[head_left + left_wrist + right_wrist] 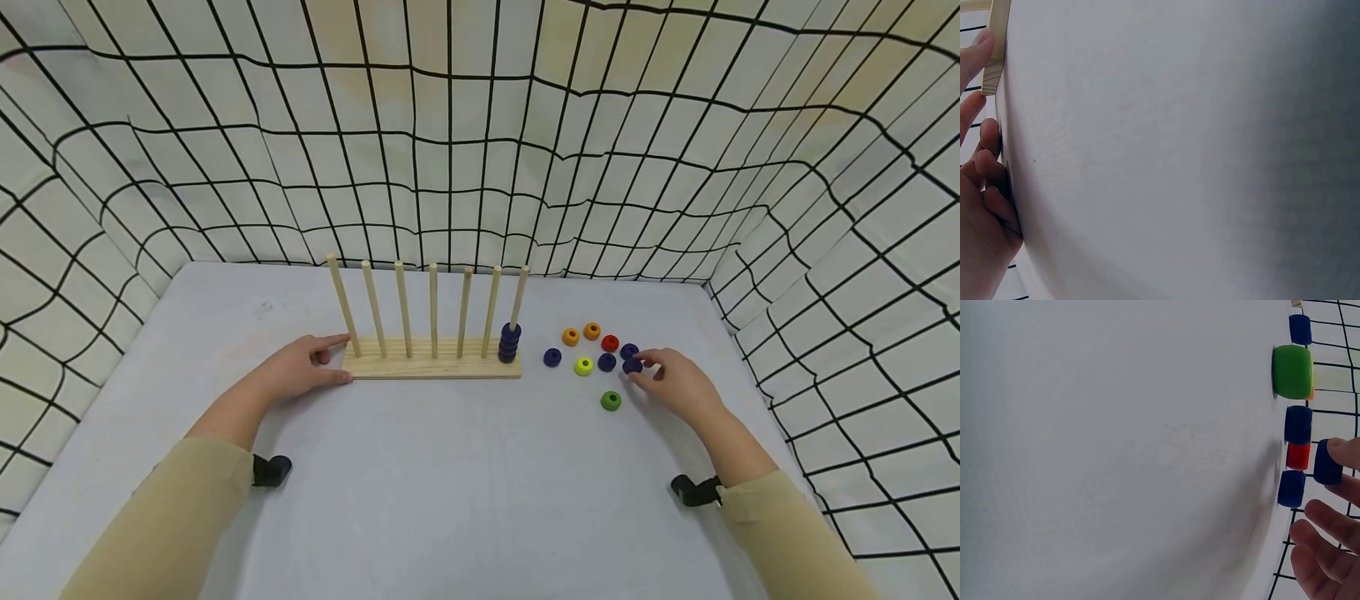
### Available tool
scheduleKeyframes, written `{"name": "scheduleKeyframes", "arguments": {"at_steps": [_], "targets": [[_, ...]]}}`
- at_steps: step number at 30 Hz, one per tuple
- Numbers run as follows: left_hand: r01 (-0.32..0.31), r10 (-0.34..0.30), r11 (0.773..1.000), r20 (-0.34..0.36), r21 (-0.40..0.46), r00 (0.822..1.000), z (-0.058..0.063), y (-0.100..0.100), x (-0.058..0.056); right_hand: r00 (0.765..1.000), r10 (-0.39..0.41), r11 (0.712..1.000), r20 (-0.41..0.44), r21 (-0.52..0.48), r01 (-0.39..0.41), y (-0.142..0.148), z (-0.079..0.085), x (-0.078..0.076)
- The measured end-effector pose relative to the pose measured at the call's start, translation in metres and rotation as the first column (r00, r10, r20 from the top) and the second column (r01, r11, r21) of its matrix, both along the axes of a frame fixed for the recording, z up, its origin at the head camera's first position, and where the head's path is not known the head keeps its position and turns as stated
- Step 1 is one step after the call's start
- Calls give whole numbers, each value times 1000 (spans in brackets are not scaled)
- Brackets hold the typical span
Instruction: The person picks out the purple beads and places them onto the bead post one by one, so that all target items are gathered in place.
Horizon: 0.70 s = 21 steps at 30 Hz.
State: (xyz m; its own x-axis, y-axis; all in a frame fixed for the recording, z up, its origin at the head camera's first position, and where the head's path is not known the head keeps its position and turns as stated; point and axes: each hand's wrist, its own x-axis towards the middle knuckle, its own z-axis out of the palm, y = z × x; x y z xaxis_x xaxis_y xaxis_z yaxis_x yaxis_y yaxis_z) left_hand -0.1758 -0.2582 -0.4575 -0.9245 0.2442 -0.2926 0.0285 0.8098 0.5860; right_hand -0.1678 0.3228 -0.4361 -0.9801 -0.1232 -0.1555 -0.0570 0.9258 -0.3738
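- Pale wooden peg base [435,368], centre of the head view, with seven upright pegs; the rightmost peg [519,293] carries a short stack of dark-blue beads [510,342].
- Left hand [294,367], left of centre: straight index finger and thumb, set wide apart, touch the left end of the base; the other fingers are folded.
- Right hand [684,388], right of centre: thumb and forefinger, closed narrowly, pinch one blue bead [1326,465] at the right edge of the loose group.
- Loose group, right of the base: two orange beads [592,332], a red bead [610,343], a yellow bead [583,367], a green bead [611,402] and further blue beads [552,357].
- Step in hand, as judged from the single-colour stack: picking up a blue bead for the rightmost peg. The next move would call for carrying it leftward, lining its hole up with the peg tip and lowering it, the base kept steady.
- Compared views: the right wrist view shows the pinched bead raised off the tabletop [1116,450], which the head view leaves unclear. The left wrist view shows the folded fingers beside the tabletop and the grain on the base's end. Only the head view shows the full row of pegs.
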Motion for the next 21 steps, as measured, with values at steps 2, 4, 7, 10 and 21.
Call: {"name": "scheduleKeyframes", "arguments": {"at_steps": [2,4,7,10,21], "targets": [[0,0,1000,0,-4,1000,0,0,0,1000,3,1000,-9,-1,-3,0,0,1],[-3,3,1000,3,-7,1000,0,0,0,1000,4,1000,-19,-3,-4,0,1,1],[-6,6,1000,4,-9,1000,0,0,0,1000,9,1000,-29,-13,-9,-1,1,1],[-5,5,1000,1,-11,1000,-2,0,0,999,10,1000,-37,-20,-11,-2,2,1],[-4,4,1000,1,-11,1000,-1,0,0,999,17,999,-51,-39,-19,-11,9,0]]}}
